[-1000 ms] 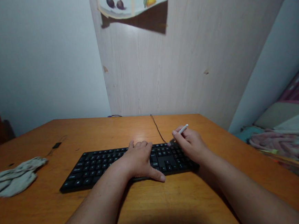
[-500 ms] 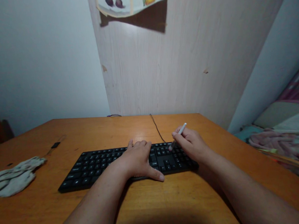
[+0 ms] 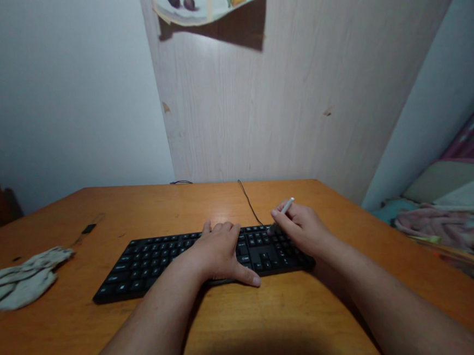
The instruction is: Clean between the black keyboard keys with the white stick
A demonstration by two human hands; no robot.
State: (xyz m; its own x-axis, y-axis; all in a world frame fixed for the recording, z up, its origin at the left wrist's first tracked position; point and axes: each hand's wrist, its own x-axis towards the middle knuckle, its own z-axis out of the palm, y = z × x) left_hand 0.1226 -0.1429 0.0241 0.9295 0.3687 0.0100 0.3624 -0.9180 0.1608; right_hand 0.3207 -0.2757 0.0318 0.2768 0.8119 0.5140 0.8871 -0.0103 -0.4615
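A black keyboard [image 3: 263, 250] lies flat on the wooden table, its number pad to the right. My left hand [image 3: 220, 252] spans it right of the middle: the fingers reach over the far edge and the thumb hooks along the near edge, gripping it. Pinched between the fingers of my right hand [image 3: 302, 224] is a slim brush [image 3: 288, 204] with a white handle, tilted to the right. Its dark, blurred tip is down at the keys left of the number pad. My right hand and wrist cover part of the number pad.
A crumpled pair of pale fabric gloves [image 3: 27, 279] lies at the left on the table [image 3: 256, 318]. Behind it is a small black piece [image 3: 89, 229] with a thin wire. The keyboard's cable [image 3: 247, 198] runs toward the wall. Bedding [image 3: 433, 222] lies beyond the right edge.
The brush tip has shifted slightly away from me over the keys, and the handle's top has dipped a little to the left. My left hand stays in place on the keyboard.
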